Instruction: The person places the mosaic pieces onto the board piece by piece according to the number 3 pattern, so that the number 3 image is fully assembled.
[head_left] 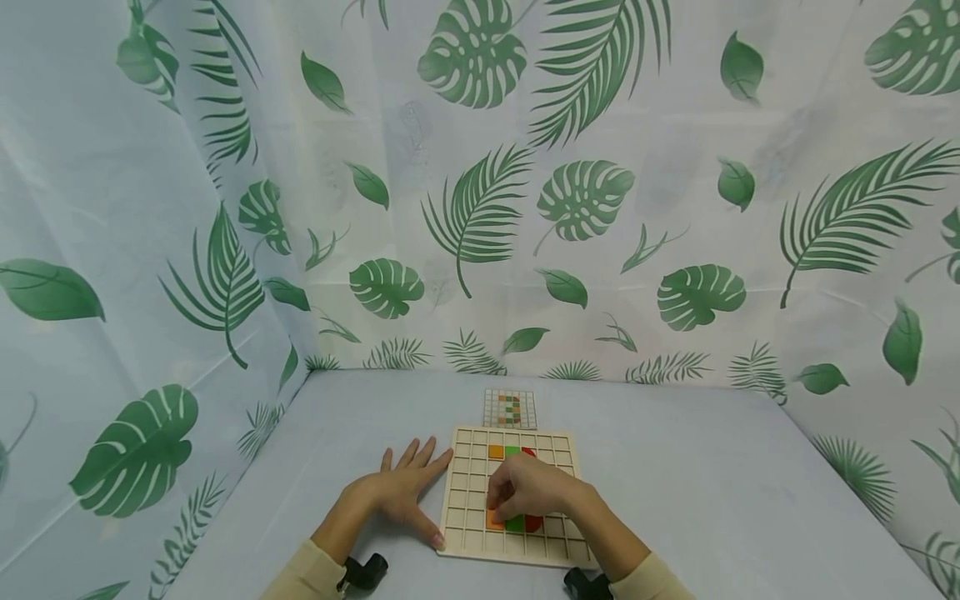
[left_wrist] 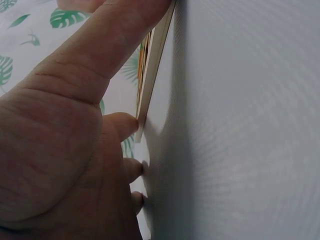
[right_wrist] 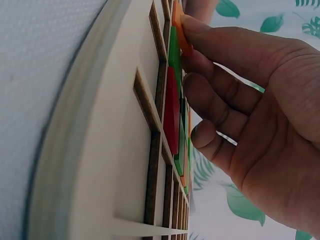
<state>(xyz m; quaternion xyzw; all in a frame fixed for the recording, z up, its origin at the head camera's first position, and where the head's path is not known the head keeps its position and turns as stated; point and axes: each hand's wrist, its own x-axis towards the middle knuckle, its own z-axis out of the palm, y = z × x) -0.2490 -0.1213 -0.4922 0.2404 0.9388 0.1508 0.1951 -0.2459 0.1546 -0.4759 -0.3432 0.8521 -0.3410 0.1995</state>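
Note:
A pale wooden grid board [head_left: 480,547] lies on the table, with colored tiles set in its cells. My right hand [head_left: 534,485] pinches an orange tile [right_wrist: 182,31] between thumb and index finger; the tile is tilted at the lower row. Beside it lie a green tile [head_left: 515,524] and a red piece with a rounded edge [head_left: 534,524]. In the top row an orange tile [head_left: 496,452], a green one [head_left: 512,451] and a red one [head_left: 528,452] show; my right hand covers the cells between. My left hand [head_left: 401,492] is spread, thumb and index finger touching the board's left edge.
Behind the board lies a small printed card [head_left: 491,408] with a grid and a colored pattern. Black wrist cameras [head_left: 365,573] sit at both wrists. A leaf-patterned cloth [head_left: 480,333] hangs behind and to the sides of the white table [head_left: 675,483].

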